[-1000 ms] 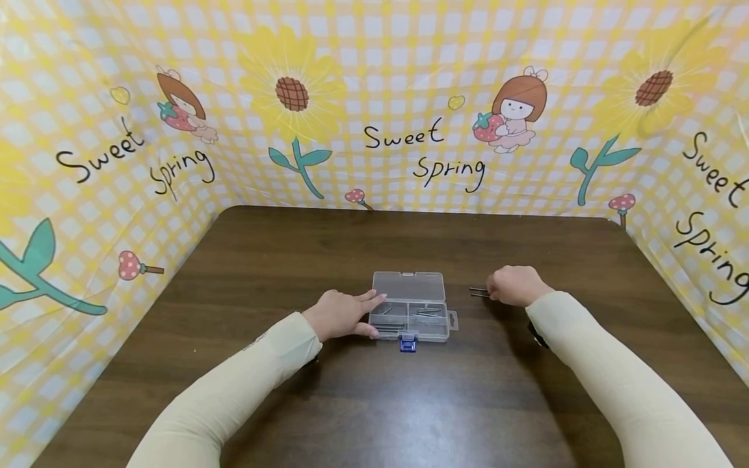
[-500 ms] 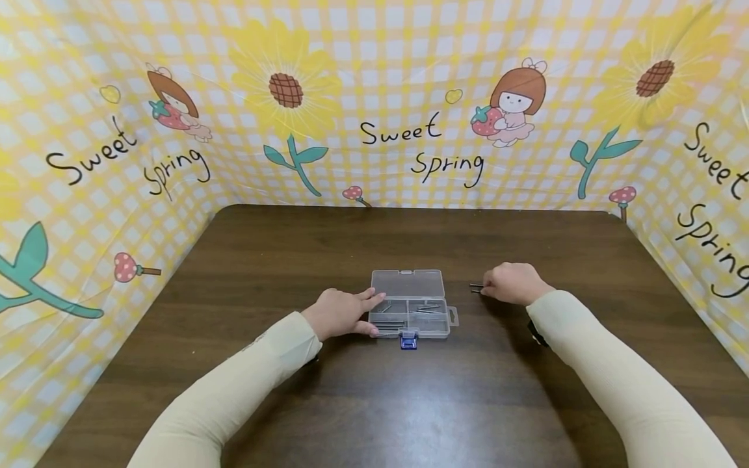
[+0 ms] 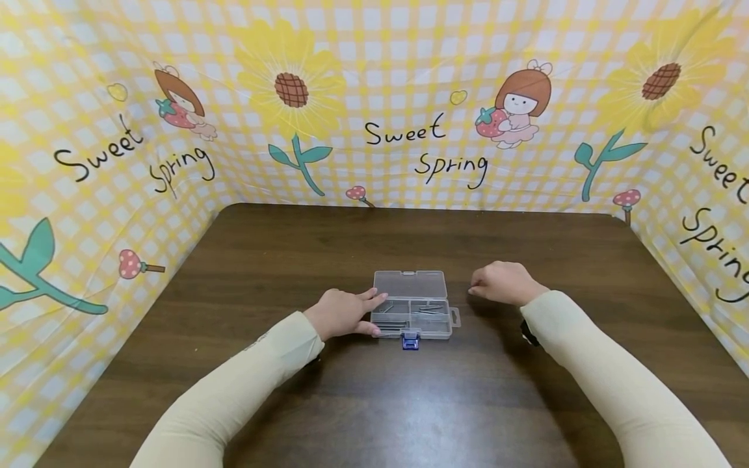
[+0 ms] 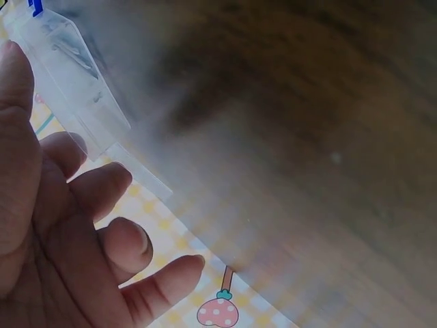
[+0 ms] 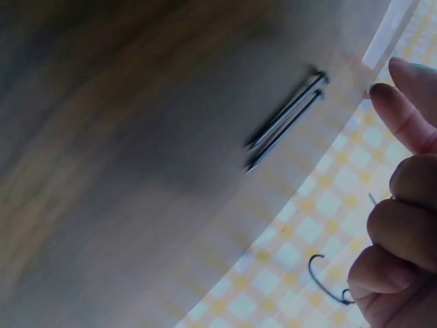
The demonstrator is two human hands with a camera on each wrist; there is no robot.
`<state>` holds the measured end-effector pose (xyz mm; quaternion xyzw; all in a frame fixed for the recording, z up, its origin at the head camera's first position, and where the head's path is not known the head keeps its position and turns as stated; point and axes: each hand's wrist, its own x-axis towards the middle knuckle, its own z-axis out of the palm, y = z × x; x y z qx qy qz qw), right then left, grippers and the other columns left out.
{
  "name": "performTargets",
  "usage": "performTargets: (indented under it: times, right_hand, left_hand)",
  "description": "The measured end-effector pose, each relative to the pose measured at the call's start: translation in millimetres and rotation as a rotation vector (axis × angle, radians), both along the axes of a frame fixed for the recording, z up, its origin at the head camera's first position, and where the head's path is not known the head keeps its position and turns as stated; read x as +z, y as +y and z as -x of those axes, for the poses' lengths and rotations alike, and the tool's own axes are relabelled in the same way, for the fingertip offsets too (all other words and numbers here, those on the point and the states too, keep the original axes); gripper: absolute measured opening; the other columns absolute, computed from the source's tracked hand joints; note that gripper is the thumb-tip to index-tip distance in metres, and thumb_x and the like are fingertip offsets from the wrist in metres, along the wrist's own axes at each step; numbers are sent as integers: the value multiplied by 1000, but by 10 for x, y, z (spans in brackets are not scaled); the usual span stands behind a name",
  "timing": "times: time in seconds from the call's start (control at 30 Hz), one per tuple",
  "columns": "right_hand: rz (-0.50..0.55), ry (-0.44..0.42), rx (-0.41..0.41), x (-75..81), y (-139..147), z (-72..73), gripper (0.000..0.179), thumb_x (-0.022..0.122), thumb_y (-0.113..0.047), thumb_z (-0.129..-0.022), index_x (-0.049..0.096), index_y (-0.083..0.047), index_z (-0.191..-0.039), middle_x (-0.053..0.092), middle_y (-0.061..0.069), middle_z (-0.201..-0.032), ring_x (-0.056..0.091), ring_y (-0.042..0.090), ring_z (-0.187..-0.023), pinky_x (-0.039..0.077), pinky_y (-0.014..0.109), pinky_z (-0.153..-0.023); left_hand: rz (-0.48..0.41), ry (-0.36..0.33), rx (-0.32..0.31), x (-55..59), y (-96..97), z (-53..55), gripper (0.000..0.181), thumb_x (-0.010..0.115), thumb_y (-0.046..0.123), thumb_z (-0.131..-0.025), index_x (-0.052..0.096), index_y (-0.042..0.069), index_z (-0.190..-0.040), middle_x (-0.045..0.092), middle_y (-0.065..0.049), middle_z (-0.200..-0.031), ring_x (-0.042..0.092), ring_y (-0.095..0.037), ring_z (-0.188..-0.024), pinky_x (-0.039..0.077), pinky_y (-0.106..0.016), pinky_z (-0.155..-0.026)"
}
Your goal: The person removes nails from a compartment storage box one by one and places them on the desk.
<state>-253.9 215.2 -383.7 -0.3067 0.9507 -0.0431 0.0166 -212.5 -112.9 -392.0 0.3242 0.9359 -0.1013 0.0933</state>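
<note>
A clear plastic box (image 3: 432,326) with its lid (image 3: 409,285) raised lies mid-table; thin metal pieces lie in its compartments. At the box's left end rests my left hand (image 3: 345,313), thumb by the near corner and straight fingers by the lid hinge. In the left wrist view, the box (image 4: 68,75) shows beyond the fingers. To the right, my right hand (image 3: 506,283) is low over the table, fingers curled, thumb and index tips close together. Two nails (image 5: 283,130) lie side by side on the table in the right wrist view, apart from the fingertips. The hand hides them in the head view.
The box has a blue latch (image 3: 411,342) on its near side and a hang tab (image 3: 456,318) at its right end. Yellow checked cloth (image 3: 398,78) stands round the back and sides of the brown table (image 3: 304,247).
My right hand has moved a little to the left, covering the two nails that stuck out past its fingers in the head view. My left hand has stayed at the box.
</note>
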Motion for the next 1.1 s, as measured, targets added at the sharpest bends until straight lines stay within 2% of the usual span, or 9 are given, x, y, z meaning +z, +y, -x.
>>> performTargets:
  times: [0.27,0.5,0.63,0.9,1.1]
  right_hand:
    - [0,-5,39,31,-229,-2,11,69,-24,-87,73,-14,-85,69,-6,-78,61,9,-65,51,34,-60]
    - [46,-144,40,60,-424,-36,9,68,-23,-89,73,-16,-87,68,-7,-82,58,8,-69,50,34,-66]
    - [31,-187,56,61,-487,-49,7,69,-24,-88,72,-18,-86,68,-7,-86,61,11,-77,50,37,-70]
    - [12,-200,118,57,-604,-45,6,72,-19,-84,77,-19,-88,71,-7,-92,65,15,-90,51,39,-77]
    - [-4,-230,103,39,-674,-55,11,71,-14,-84,78,-19,-90,72,-6,-94,64,17,-96,50,40,-81]
  left_hand:
    - [58,42,5,20,34,-21,78,48,67,-84,35,27,-150,42,4,-148,23,-12,-38,23,-25,-43]
    - [86,43,22,2,53,-24,79,47,68,-83,35,28,-150,42,6,-148,25,-12,-38,25,-26,-43]
    - [79,46,17,7,53,-26,79,47,68,-83,36,28,-150,42,5,-147,23,-12,-38,24,-26,-43]
    - [96,58,15,38,26,-21,79,46,69,-83,34,29,-150,41,6,-148,21,-11,-38,22,-26,-43]
    - [86,48,15,37,32,-16,79,46,68,-83,34,29,-150,41,6,-148,23,-12,-38,23,-25,-43]
